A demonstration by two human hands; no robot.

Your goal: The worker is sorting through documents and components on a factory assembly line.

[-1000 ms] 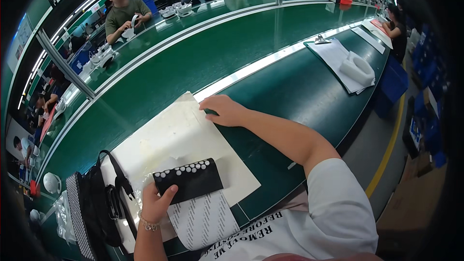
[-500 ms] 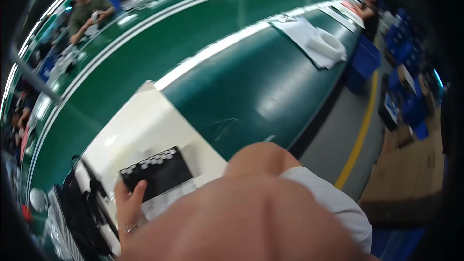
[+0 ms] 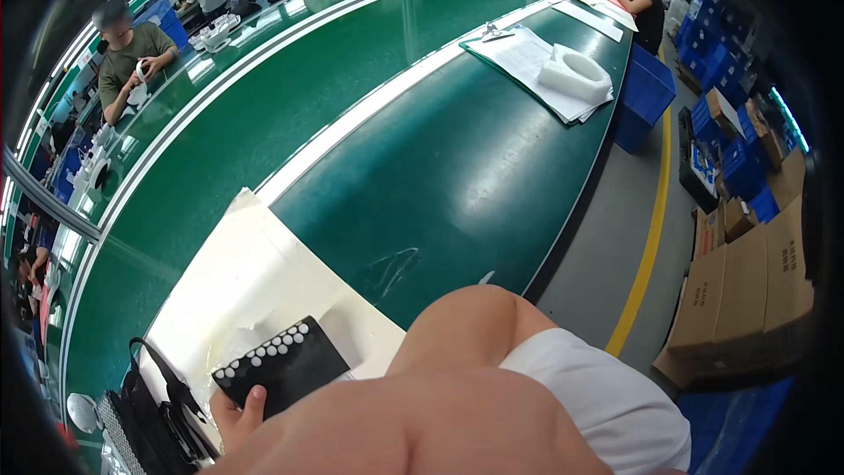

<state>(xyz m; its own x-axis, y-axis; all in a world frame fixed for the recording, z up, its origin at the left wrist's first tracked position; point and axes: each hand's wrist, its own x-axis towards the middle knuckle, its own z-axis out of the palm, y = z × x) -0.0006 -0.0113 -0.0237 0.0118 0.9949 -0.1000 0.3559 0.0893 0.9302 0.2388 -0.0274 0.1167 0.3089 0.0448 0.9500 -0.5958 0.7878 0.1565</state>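
Observation:
My left hand [image 3: 236, 417] holds a flat black rectangular piece [image 3: 294, 376] by its near left corner, thumb on top and the other fingers mostly out of sight. Several white round discs sit in a row along the piece's far edge. It is over a cream-white board [image 3: 237, 264], beside some crumpled clear plastic [image 3: 239, 343]. My right arm is bent, with its elbow on or near the table edge. What seems to be my right hand [image 3: 413, 427] looms very large at the bottom, close to the camera, its fingers hidden.
On the green table [image 3: 422, 185] a clipboard [image 3: 505, 57] with papers bears a white foam ring [image 3: 576, 75]. Left of the board lies a black bag [image 3: 154, 405]. Cardboard boxes [image 3: 747, 281] and blue bins [image 3: 642, 105] stand at the right. Other people work across the conveyor [image 3: 264, 114] and at the table's far end.
The view has shifted and sharpened. My right arm and the black piece appear lower in the picture; my left hand keeps its hold.

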